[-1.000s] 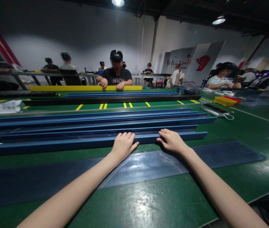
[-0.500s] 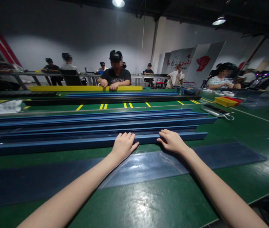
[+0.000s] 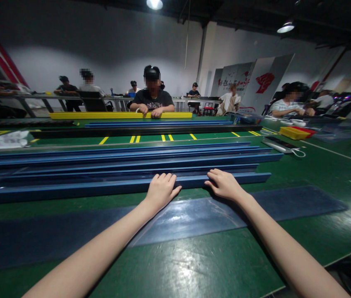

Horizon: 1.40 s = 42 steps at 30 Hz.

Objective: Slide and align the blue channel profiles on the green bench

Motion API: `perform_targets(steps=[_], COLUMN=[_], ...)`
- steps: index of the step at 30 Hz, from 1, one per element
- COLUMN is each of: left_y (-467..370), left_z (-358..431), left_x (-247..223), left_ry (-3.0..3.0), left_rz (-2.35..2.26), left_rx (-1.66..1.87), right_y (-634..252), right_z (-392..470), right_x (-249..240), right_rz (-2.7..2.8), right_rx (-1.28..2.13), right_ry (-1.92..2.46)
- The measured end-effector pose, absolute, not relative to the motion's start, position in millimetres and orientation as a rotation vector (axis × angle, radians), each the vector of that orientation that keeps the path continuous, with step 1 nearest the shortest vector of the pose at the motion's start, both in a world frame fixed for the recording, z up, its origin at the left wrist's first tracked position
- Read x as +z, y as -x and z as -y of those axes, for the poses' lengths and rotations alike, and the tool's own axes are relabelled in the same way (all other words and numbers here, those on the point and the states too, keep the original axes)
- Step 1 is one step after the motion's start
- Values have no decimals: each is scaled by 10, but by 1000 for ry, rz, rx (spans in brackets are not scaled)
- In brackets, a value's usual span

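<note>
Left hand point(image 3: 160, 191) and right hand point(image 3: 223, 184) lie palm-down, fingers loosely curled, gripping nothing, fingertips resting on the nearest long blue plastic channel strip point(image 3: 70, 189). The hands are near each other but apart. That strip runs parallel to the green tabletop's point(image 3: 194, 265) near edge, matte, straight, foremost of several alike.
</note>
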<state>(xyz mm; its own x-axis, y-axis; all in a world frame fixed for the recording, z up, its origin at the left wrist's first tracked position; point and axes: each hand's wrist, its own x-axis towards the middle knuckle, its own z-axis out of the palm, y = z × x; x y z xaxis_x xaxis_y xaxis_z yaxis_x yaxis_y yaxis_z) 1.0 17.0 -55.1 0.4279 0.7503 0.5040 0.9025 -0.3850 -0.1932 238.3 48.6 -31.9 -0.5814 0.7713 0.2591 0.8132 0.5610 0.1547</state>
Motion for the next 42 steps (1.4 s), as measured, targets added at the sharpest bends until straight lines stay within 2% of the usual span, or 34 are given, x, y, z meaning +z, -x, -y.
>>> perform_targets(steps=[42], left_y=[-6], left_z=[-176], left_x=[-560], left_ry=[2242], left_rz=[1394], left_rx=[-480], right_y=[-2375], right_z=[-486], right_x=[-312], right_rz=[2641], right_rx=[-347], right_ry=[1384])
